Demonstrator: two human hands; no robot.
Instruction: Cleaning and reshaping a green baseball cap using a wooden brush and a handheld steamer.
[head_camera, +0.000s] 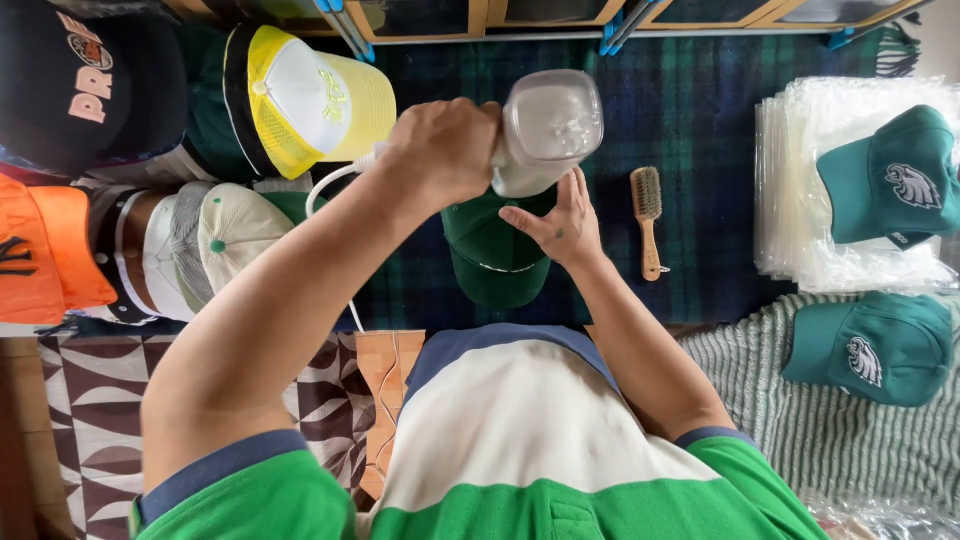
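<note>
Left hand clenched around a white steamer, held over a green cap. Right hand on that cap, fingers spread. Clear bags stacked far right beneath another green cap; brush just right.

You have three green caps here: one under your hands, two more at the right. At the left sit five other caps. Add one wooden brush, one handheld steamer, and one stack of clear bags.
</note>
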